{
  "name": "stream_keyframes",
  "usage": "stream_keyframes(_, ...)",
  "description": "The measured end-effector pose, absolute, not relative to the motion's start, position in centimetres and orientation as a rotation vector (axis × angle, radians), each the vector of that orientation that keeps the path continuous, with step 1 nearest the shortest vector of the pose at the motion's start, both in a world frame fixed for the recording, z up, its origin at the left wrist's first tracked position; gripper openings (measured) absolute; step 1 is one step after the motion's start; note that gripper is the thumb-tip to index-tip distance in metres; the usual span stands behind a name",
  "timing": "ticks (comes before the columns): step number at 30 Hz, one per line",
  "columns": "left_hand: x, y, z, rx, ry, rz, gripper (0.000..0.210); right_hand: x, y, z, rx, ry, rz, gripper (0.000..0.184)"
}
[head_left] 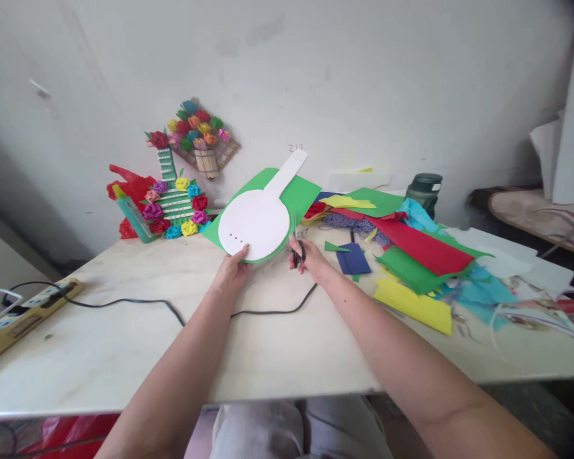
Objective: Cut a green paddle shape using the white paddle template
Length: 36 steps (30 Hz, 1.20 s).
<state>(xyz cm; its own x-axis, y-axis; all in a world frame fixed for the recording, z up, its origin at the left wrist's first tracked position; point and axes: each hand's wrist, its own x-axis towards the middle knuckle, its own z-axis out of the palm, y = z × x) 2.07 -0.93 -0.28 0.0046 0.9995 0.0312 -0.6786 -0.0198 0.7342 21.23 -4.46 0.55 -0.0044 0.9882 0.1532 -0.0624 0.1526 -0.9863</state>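
Left hand (230,271) is pinching the bottom edge of a white paddle-shaped card template (261,213), which is stacked flat on a green sheet of craft paper (300,191), so it's gripping both together. They're tilted up off the pale tabletop (268,344), near the middle of it toward the wall. Right hand (310,258) is closed around the handles of a pair of dark scissors (297,245), blades pointing up at the right edge of the green sheet, just beside the template. Can't tell how far apart the blades are.

A black cable (272,311) runs across the table just under both hands. Off to the right there's a messy pile of coloured paper sheets (421,255) with a small dark blue piece (354,260) in front of it. On the left by the wall sits a guitar-shaped craft covered in paper flowers (175,207), with a green glue bottle (132,217) next to it. A yellowish power strip (29,312) lies at the far left edge.
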Motion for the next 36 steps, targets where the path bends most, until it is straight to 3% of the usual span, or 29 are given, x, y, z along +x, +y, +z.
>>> stream_keyframes(16, 2.2, -1.1, 0.1, 0.659, 0.657, 1.479, 0.037, 20.7, -4.4, 0.9, -1.101, -1.139, 1.078, 0.029)
stream_keyframes(23, 2.0, -1.0, 0.1, 0.616, 0.662, 1.477, 0.045, 20.7, -4.2, 0.6, -1.092, -1.158, 1.052, 0.03)
stream_keyframes(36, 2.2, -1.4, 0.5, 0.626, 0.644, 1.443, 0.034, 22.2, -3.9, 0.4, -1.104, -1.183, 1.096, 0.038)
